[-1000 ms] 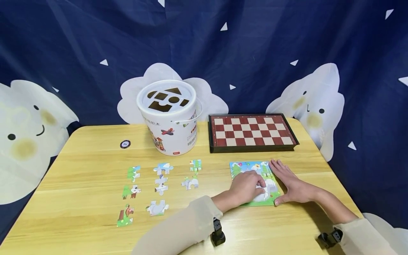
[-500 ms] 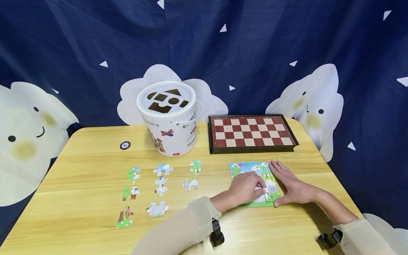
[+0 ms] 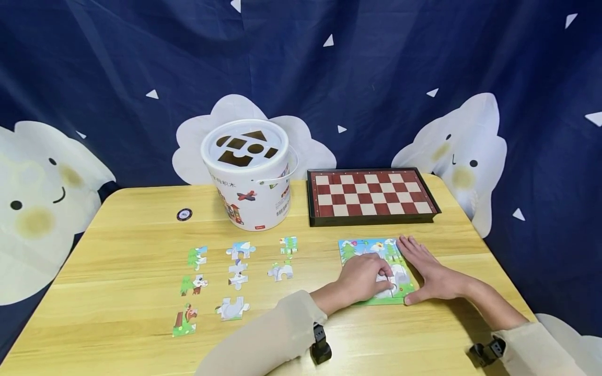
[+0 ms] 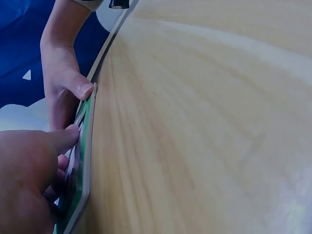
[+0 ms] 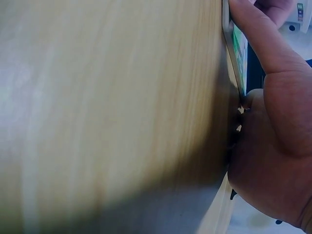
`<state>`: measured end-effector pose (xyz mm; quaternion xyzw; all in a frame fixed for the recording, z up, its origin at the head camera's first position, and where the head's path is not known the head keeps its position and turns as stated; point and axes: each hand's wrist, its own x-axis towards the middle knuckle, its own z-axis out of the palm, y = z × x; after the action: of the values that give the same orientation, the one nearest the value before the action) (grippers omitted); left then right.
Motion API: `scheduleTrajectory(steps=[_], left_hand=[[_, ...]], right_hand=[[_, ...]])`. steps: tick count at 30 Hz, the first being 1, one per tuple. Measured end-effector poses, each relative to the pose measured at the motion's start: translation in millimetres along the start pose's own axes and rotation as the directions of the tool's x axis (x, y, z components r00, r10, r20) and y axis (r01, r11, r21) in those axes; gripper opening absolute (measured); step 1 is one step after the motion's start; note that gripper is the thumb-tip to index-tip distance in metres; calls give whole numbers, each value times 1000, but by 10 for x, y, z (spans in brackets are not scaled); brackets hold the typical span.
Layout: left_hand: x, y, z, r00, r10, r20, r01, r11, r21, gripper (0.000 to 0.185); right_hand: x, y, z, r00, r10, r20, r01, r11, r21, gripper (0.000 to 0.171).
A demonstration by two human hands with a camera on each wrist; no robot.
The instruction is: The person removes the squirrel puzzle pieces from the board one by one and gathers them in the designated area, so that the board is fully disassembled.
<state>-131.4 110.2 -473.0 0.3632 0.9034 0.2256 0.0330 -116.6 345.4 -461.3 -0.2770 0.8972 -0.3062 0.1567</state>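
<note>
The jigsaw puzzle board [image 3: 349, 250] lies at the right of the table, with a colourful forest and animal picture and piece seams along its right side. My left hand [image 3: 363, 275] is over its middle, thumb and curled fingers at a white-and-green puzzle piece [image 3: 386, 293] near the lower edge; the hand hides much of the picture. In the left wrist view its thumb [image 4: 66, 139] reaches onto the board. My right hand [image 3: 435, 274] rests along the board's right edge, fingers straight toward the far corner, thumb at the near corner. The right wrist view shows that thumb [image 5: 253, 24] against the edge.
Several loose puzzle pieces, such as a grey-white one [image 3: 232, 308], lie spread out left of the board. Behind stand a white bucket [image 3: 249, 193] with shape holes in its lid and a checkered board [image 3: 371, 196]. A round chip [image 3: 184, 214] lies at far left.
Both hands keep nearly the same places. At the left thumb, a seam near the board's lower right shows more clearly than a second ago.
</note>
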Motion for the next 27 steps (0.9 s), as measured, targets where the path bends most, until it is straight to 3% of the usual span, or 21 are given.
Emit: scheduleTrajectory(steps=[6, 12, 18, 27], left_hand=[[0, -12, 9, 999, -30, -28, 29, 999, -40, 16], [-29, -88, -57, 998, -51, -40, 45, 988, -147, 14], [-168, -235, -239, 997, -60, -54, 45, 971, -235, 18], [-511, -483, -617, 992, -96, -86, 65, 950, -307, 20]], right_hand=[[8, -1, -3, 1000, -4, 1, 4, 1000, 0, 126], [11, 16, 3, 1000, -10, 1, 10, 1000, -3, 126], [9, 8, 5, 1000, 0, 2, 0, 1000, 0, 126], [-3, 13, 3, 1000, 4, 4, -4, 1000, 2, 127]])
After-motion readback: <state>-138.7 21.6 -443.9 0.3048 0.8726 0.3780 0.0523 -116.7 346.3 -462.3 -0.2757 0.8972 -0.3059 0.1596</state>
